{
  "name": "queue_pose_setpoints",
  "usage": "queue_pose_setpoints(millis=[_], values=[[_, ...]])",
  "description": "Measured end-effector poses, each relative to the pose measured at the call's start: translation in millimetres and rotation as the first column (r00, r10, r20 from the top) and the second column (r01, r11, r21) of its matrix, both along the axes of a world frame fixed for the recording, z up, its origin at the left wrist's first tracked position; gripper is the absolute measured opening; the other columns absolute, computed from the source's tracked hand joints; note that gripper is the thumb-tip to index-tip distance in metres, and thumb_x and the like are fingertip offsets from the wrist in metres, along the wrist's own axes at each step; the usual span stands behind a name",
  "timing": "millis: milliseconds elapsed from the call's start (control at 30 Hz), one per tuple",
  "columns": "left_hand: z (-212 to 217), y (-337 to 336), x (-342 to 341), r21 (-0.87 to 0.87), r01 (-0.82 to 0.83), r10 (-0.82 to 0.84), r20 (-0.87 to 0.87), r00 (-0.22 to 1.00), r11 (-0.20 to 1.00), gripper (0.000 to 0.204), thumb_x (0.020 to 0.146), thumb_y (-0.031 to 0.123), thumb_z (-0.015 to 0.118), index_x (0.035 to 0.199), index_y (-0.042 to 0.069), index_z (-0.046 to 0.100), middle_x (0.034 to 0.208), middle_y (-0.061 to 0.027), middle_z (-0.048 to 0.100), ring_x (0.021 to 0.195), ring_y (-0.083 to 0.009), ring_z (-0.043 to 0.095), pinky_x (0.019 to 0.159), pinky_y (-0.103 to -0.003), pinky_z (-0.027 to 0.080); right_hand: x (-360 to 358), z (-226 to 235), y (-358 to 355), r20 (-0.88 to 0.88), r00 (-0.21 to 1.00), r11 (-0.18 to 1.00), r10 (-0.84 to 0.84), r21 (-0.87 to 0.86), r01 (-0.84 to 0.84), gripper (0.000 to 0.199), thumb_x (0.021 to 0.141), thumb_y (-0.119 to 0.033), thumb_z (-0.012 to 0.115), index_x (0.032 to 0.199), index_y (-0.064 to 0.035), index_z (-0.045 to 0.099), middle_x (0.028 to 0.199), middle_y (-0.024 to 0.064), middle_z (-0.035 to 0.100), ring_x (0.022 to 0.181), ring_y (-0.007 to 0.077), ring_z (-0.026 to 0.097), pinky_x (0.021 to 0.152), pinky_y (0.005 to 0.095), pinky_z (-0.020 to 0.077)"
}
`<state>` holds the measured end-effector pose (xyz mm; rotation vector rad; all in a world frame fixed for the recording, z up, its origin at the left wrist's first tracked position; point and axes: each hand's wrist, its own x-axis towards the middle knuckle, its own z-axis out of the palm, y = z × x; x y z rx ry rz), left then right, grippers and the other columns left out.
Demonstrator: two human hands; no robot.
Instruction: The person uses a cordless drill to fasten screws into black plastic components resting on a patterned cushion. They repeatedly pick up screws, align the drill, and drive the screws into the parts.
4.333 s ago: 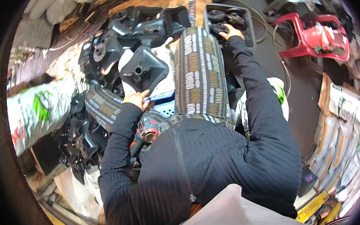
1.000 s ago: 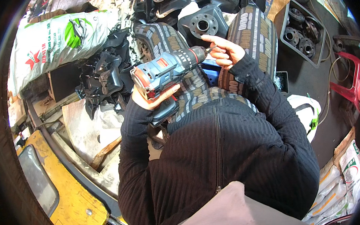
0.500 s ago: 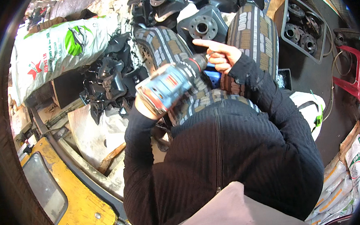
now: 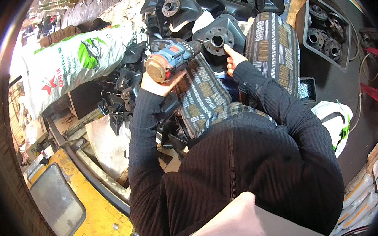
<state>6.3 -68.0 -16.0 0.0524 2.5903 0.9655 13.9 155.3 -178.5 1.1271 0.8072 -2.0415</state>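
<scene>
My left hand [image 4: 160,85] grips a blue-and-red cordless drill [image 4: 171,60] by its handle. The drill's nose points right, close to the left rim of a round metal hub flange [image 4: 217,40] with a ring of holes. That flange sits on a black plastic fan [image 4: 231,25]; whether the bit touches it I cannot tell. At the flange's lower right rim is my right hand [image 4: 234,61], one finger stretched onto it and the others curled in. Anything inside those curled fingers is hidden. Patterned trousers [image 4: 206,91] cover my legs on both sides of the fan.
More black fans [image 4: 178,9] lie beyond. A grey bin of metal flanges [image 4: 347,58] stands at the far right, near a small tray of screws [image 4: 307,90]. On the left are a white-green sack [image 4: 75,63] and black plastic pieces [image 4: 119,88]. A yellow panel [image 4: 99,199] is at lower left.
The drill has moved left and away from me, its nose now near the hub flange. My right hand has left the drill's front and come down to the flange's lower right rim.
</scene>
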Motion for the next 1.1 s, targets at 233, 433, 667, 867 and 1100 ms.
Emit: queue_pose_setpoints(millis=[233, 433, 667, 867, 1100], values=[[-3.5, 0.3, -26.3, 0.011, -0.008, 0.007, 0.095, 0.995, 1.000, 0.063, 0.063, 0.027, 0.081, 0.110, -0.003, 0.053, 0.104, -0.0145, 0.062, 0.095, -0.0192, 0.061, 0.083, -0.030, 0.048, 7.5, -8.5, -6.6, -0.344, 0.938, 0.968, 0.045, 0.248, 0.045, 0.028, 0.083, -0.035, 0.062, 0.082, -0.0088, 0.055, 0.065, -0.0029, 0.043, 0.051, 0.0059, 0.033, 0.046, 0.0237, 0.0246], [5.6, -4.6, -28.5, 0.004, -0.025, 0.025, 0.151, 0.988, 1.000, 0.066, 0.064, 0.021, 0.081, 0.116, -0.003, 0.047, 0.109, -0.0139, 0.058, 0.100, -0.0207, 0.058, 0.087, -0.031, 0.046, 11.5, -7.3, -8.9, -0.626, 0.777, 0.952, 0.067, 0.273, 0.138, 0.028, 0.086, -0.026, 0.059, 0.097, -0.0005, 0.062, 0.082, 0.0024, 0.063, 0.071, 0.0081, 0.053, 0.066, 0.0241, 0.0427], [14.4, 20.5, -34.8, 0.018, -0.067, 0.062, 0.206, 0.977, 0.998, 0.043, 0.071, 0.011, 0.074, 0.107, 0.003, 0.053, 0.074, -0.0040, 0.061, 0.048, -0.0114, 0.052, 0.040, -0.026, 0.042, 12.8, -16.2, -11.9, -0.569, 0.805, 0.931, 0.168, 0.360, 0.060, 0.029, 0.086, -0.025, 0.060, 0.098, 0.0004, 0.061, 0.086, 0.0029, 0.062, 0.076, 0.0087, 0.053, 0.071, 0.0242, 0.0423], [22.6, 33.4, -39.2, -0.053, -0.123, 0.133, 0.283, 0.950, 0.991, 0.037, 0.070, 0.014, 0.076, 0.100, 0.001, 0.058, 0.073, -0.0047, 0.062, 0.049, -0.0102, 0.053, 0.042, -0.025, 0.043, 10.3, -15.8, -14.5, -0.509, 0.832, 0.927, 0.222, 0.376, -0.017, 0.030, 0.086, -0.026, 0.060, 0.098, 0.0013, 0.062, 0.090, 0.0036, 0.065, 0.080, 0.0087, 0.055, 0.074, 0.0236, 0.0433], [17.3, 35.2, -41.0, -0.065, -0.120, 0.134, 0.287, 0.949, 0.991, 0.037, 0.071, 0.015, 0.076, 0.101, 0.002, 0.059, 0.071, -0.0032, 0.061, 0.048, -0.0102, 0.052, 0.042, -0.025, 0.042, 13.5, -9.6, -16.2, -0.549, 0.824, 0.904, 0.141, 0.411, 0.120, 0.036, 0.083, -0.037, 0.061, 0.079, -0.0009, 0.060, 0.059, 0.0051, 0.051, 0.056, 0.0107, 0.043, 0.055, 0.0288, 0.0383]])
